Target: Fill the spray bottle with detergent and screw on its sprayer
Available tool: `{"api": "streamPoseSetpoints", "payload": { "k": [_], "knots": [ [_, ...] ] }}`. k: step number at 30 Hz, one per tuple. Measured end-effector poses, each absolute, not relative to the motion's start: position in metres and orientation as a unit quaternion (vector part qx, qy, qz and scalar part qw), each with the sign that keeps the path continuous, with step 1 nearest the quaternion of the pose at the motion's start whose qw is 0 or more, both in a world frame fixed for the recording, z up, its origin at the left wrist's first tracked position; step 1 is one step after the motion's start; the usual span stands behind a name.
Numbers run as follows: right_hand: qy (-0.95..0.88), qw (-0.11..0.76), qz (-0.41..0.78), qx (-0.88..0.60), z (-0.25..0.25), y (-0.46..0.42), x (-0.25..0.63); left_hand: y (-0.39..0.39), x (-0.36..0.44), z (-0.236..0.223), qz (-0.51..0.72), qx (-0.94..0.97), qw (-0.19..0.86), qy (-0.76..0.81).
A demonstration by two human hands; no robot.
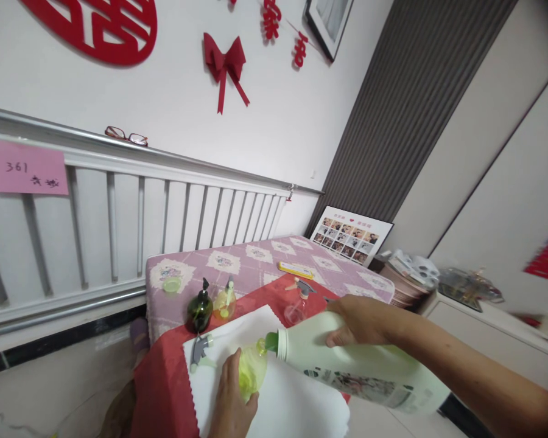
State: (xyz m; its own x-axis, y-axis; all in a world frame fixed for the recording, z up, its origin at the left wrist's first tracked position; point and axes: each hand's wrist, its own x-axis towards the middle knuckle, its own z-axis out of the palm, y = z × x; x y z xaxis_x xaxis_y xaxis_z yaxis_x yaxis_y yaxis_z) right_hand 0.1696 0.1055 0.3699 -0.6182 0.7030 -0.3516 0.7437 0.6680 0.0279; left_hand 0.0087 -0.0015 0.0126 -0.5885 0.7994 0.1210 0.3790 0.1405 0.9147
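Left hand (235, 392) is clasped around a small yellow-green bottle (251, 372); right hand (354, 322) is clamped on the upper part of a large pale green jug (369, 371). The hands are apart. The jug is tilted, its green spout (271, 342) directed at the bottle's mouth; contact between the two cannot be confirmed. The bottle is located over a white sheet (296, 398), towards the near edge of the purple-clothed worktop (251, 274), with a red cloth (162, 377) beneath the sheet.

Nearby items noted: a grey trigger head (200, 350) on the sheet's left part; a dark green pump bottle (200, 311) beside a yellowish spray bottle (224, 301), towards the left edge; a clear spray bottle (296, 307) behind the jug; a green lid (172, 284) near the far left corner. A photo board (351, 236) leans at the far right corner. A radiator (187, 210) runs along the far edge.
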Motion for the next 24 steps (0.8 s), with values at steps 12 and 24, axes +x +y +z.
{"api": "streamPoseSetpoints", "payload": {
  "k": [12, 24],
  "knots": [
    [0.899, 0.164, -0.065, 0.401, 0.3704, 0.1056, 0.1681, 0.0001, 0.0071, 0.0059, 0.518, 0.416, 0.209, 0.717],
    [0.899, 0.165, -0.061, 0.401, 0.3665, 0.1092, 0.1713, -0.0006, 0.0068, 0.0091, 0.51, 0.42, 0.209, 0.721]
  ]
}}
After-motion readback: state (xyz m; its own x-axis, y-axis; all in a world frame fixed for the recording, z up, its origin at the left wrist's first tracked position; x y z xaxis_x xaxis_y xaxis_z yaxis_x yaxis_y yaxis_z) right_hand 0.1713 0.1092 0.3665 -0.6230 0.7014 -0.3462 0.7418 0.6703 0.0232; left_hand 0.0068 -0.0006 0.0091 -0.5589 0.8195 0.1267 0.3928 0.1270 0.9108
